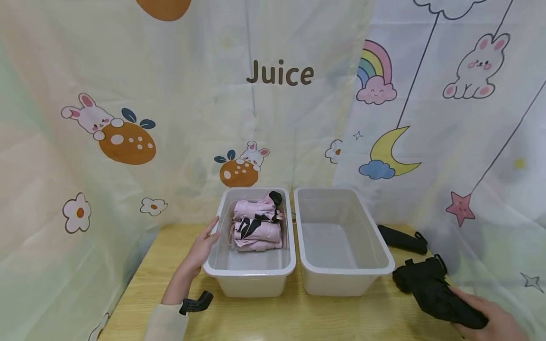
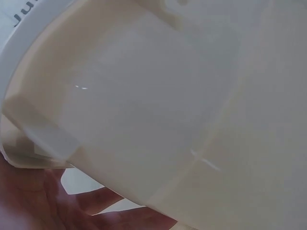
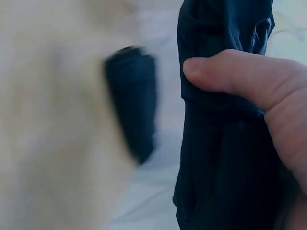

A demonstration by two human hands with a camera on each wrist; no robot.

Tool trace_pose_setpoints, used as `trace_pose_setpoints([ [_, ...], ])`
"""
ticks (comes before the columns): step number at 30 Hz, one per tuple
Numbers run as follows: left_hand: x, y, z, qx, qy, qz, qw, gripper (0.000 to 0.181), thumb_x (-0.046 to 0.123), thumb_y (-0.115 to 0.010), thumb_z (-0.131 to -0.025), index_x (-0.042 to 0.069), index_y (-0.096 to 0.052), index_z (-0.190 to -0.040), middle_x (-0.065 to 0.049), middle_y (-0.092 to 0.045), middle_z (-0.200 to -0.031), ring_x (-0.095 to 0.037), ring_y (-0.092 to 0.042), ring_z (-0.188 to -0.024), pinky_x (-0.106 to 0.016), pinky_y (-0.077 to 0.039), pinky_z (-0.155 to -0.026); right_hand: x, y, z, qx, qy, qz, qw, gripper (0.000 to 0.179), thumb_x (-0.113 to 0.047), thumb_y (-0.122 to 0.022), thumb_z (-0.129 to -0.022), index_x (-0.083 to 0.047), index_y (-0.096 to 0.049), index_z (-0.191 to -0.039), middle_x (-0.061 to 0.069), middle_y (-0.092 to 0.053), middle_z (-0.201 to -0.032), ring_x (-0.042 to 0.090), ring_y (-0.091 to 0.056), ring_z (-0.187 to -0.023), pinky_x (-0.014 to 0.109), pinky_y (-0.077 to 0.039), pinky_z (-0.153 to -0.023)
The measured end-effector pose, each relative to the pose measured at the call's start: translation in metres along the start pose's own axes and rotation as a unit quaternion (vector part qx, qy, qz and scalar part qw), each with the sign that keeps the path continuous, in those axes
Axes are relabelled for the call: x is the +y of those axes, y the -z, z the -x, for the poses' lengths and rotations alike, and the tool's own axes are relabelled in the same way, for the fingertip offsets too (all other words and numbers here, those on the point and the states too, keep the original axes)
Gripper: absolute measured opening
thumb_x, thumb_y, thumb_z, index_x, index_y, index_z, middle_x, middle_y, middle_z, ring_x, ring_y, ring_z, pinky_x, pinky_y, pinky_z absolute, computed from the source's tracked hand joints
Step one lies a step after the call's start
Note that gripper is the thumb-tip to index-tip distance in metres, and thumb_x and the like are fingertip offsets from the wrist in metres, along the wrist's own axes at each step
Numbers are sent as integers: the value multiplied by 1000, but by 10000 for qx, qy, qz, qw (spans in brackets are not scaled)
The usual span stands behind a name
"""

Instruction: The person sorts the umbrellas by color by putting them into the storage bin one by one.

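My left hand point(image 1: 204, 246) grips the left rim of the left white plastic bin point(image 1: 251, 285). In the left wrist view its fingers point(image 2: 103, 200) lie under the rim against the outer wall. Inside that bin, folded pink umbrellas point(image 1: 258, 232) with black straps are stacked toward the back. At the far right, my right hand point(image 1: 490, 318) holds a folded black umbrella point(image 1: 448, 300), the thumb point(image 3: 211, 74) across its loose fabric. Its far end overlaps another black umbrella point(image 1: 420, 271) on the table. A slim black folded umbrella point(image 1: 401, 239) lies behind them.
A second white bin point(image 1: 334, 284) stands right beside the left one on the wooden table point(image 1: 247, 319). A printed curtain point(image 1: 290, 118) hangs close behind both bins and along the sides. A black wristband point(image 1: 196, 303) is on my left wrist.
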State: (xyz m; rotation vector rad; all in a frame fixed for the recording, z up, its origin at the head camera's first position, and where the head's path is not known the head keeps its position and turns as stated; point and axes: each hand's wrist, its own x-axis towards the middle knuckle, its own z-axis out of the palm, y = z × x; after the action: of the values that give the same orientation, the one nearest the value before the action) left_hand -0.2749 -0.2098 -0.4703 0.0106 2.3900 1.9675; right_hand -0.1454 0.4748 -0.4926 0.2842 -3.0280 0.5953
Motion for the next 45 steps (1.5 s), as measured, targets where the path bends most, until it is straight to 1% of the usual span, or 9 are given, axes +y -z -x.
trace_pose_setpoints([
  [4,2,1,-1,-48,-52,-27,10000,53,26,-39,-106,24,-22,-156,-18,-22,-157,-44,-42,-128,-54,-44,-94,-45,38,-13,670,14,259,9974,90,-33,-91,-61,1,-53,-136,29,-61,-113,48,-59,-92,48,-52,-66],
  [8,4,4,-1,-46,21,-76,10000,53,27,-38,-106,25,-21,-157,-18,-21,-157,-43,-41,-129,-51,-45,-94,-81,72,-43,1009,832,424,9905,87,-32,-93,-57,-7,-58,-133,21,-65,-112,29,-64,-89,34,-52,-62],
  [13,5,9,0,-10,-82,-7,10000,53,26,-36,-107,23,-21,-157,-20,-20,-157,-45,-39,-130,-54,-44,-95,-124,97,-88,1344,2101,513,9670,86,-23,-96,-55,-20,-61,-133,5,-67,-112,5,-57,-92,13,-45,-70],
  [18,3,9,1,-25,-80,9,10000,53,26,-37,-107,22,-20,-157,-19,-19,-157,-45,-39,-129,-54,-44,-95,-166,104,-126,1087,2827,671,9507,79,-18,-94,-58,-25,-63,-131,-5,-65,-110,13,-57,-95,28,-50,-73],
  [27,-2,5,-1,-23,-80,131,9999,54,27,-39,-106,24,-21,-156,-19,-21,-157,-46,-41,-128,-55,-43,-95,-214,85,-176,144,3088,882,9469,73,-28,-90,-63,-32,-63,-130,-10,-65,-113,11,-60,-92,34,-50,-72],
  [33,-3,3,0,-53,-99,150,9998,54,28,-40,-106,24,-22,-156,-18,-22,-156,-45,-40,-129,-53,-43,-96,-218,54,-205,-1013,2753,-110,9559,75,-23,-88,-68,-37,-57,-134,-10,-61,-113,14,-55,-85,31,-48,-69],
  [36,-2,1,2,-73,-109,132,9998,54,28,-38,-106,23,-21,-157,-19,-22,-156,-46,-40,-128,-55,-42,-96,-219,38,-217,-1518,2714,-625,9484,73,-17,-87,-70,-32,-57,-135,-7,-61,-117,17,-55,-88,32,-48,-71],
  [40,0,-1,3,-68,-195,115,9997,53,27,-38,-106,21,-21,-156,-20,-22,-156,-46,-40,-129,-56,-40,-97,-219,21,-232,-1815,2926,-891,9346,71,-12,-87,-69,-22,-60,-134,-3,-63,-122,17,-56,-90,31,-48,-73],
  [45,1,1,2,-114,-122,132,9998,54,28,-37,-107,22,-19,-157,-20,-20,-157,-45,-39,-129,-56,-41,-98,-224,10,-251,-1980,2817,-672,9364,71,-10,-89,-67,-20,-63,-132,-2,-64,-121,16,-56,-92,32,-48,-75],
])
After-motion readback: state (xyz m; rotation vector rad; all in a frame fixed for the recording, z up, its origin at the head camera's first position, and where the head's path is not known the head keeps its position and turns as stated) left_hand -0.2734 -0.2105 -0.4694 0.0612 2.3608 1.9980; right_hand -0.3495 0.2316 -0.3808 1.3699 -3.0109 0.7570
